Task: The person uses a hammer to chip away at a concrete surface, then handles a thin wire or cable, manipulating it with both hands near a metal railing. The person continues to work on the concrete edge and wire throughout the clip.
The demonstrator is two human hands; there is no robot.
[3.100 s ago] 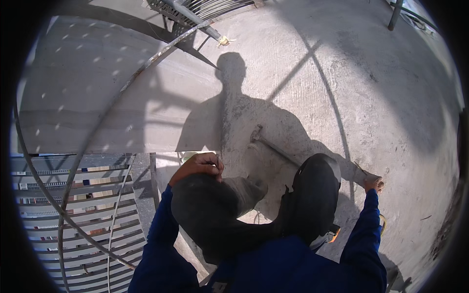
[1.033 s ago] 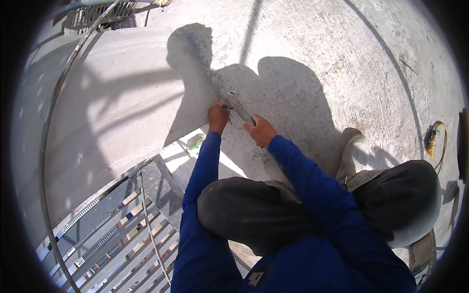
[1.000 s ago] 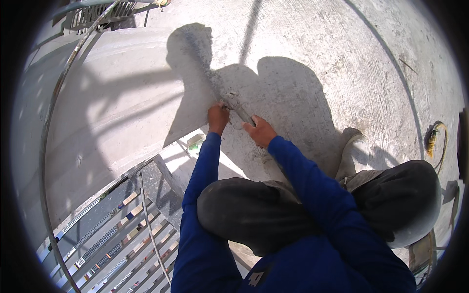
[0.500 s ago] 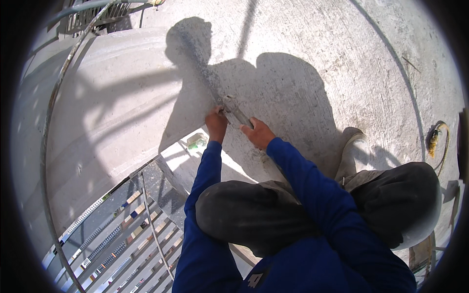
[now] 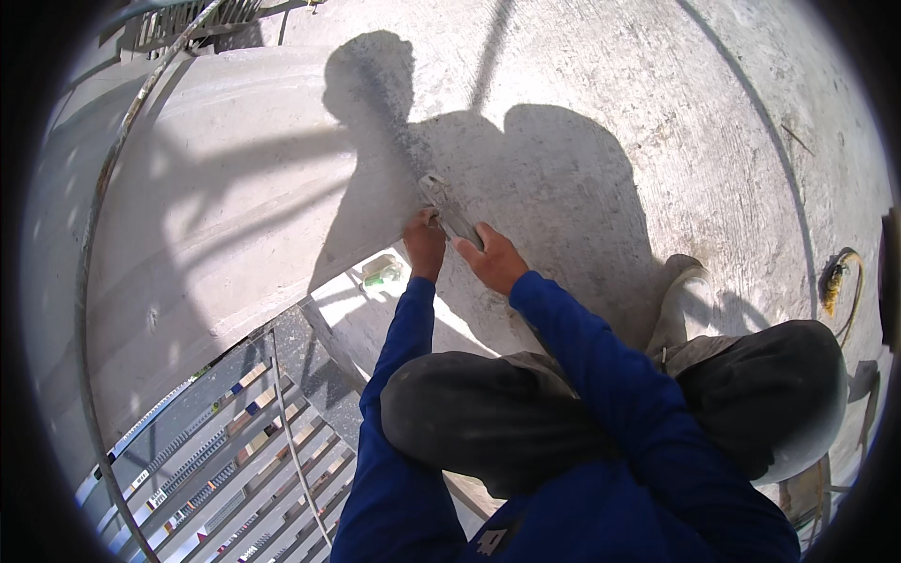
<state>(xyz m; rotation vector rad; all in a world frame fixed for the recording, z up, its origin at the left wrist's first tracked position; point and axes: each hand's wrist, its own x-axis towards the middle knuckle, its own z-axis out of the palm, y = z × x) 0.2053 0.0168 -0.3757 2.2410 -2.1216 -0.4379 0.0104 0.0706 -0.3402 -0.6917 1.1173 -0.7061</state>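
Observation:
My right hand [image 5: 496, 263] is closed round the near end of a long, narrow grey hand tool [image 5: 458, 223]. Its far end is paler and points away from me over the rough concrete. Close beside the tool, my left hand [image 5: 425, 249] is closed, fingers bent at the concrete seam; whatever they pinch is too small and shaded to make out. Both hands work in the shadow of my own body, on the concrete surface [image 5: 554, 178]. Just below my left wrist lies a clear and green plastic piece [image 5: 383, 274] in a sunlit recess.
A thin, bent pole [image 5: 97, 216] runs down the left side. Below left, an edge drops beside slatted bars [image 5: 211, 469], with a street-like scene far beneath. My bent knees [image 5: 469, 408] crowd the near side. A yellowish rope loop [image 5: 835, 281] lies at right.
The tool's far end has shifted slightly away and left, so the tool stands a bit steeper. Both hands stay close together, and the whole view has shifted a little.

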